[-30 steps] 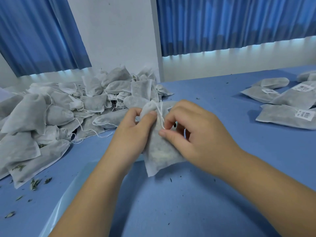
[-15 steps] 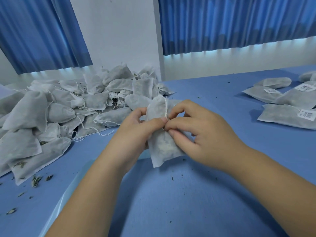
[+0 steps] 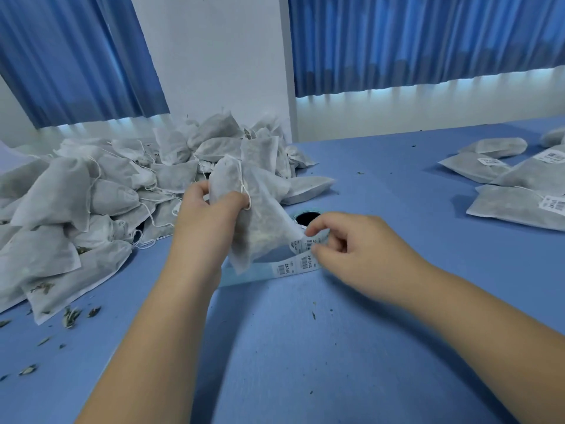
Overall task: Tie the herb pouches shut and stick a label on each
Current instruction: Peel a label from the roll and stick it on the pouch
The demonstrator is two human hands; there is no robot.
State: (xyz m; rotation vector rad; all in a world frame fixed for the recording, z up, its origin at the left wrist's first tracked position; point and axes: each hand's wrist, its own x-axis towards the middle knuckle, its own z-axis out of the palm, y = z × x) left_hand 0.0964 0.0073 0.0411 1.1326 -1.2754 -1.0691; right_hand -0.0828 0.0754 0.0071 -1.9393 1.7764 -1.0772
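My left hand (image 3: 208, 218) grips a white herb pouch (image 3: 260, 221) by its gathered neck and holds it tilted above the blue table; its drawstring hangs by my fingers. To the right, my right hand (image 3: 345, 249) pinches the edge of a strip of barcode labels (image 3: 301, 260) on pale blue backing, which unrolls from a label roll (image 3: 305, 218) behind the pouch. The pouch's lower corner overlaps the strip.
A big heap of unlabelled pouches (image 3: 122, 185) fills the left side of the table (image 3: 305, 347). Several labelled pouches (image 3: 516, 191) lie flat at the far right. Loose herb bits (image 3: 72, 316) are scattered near the heap's front.
My right hand let go of the pouch and moved right and down to the label strip. My left hand now holds the pouch alone, lifted and shifted left.
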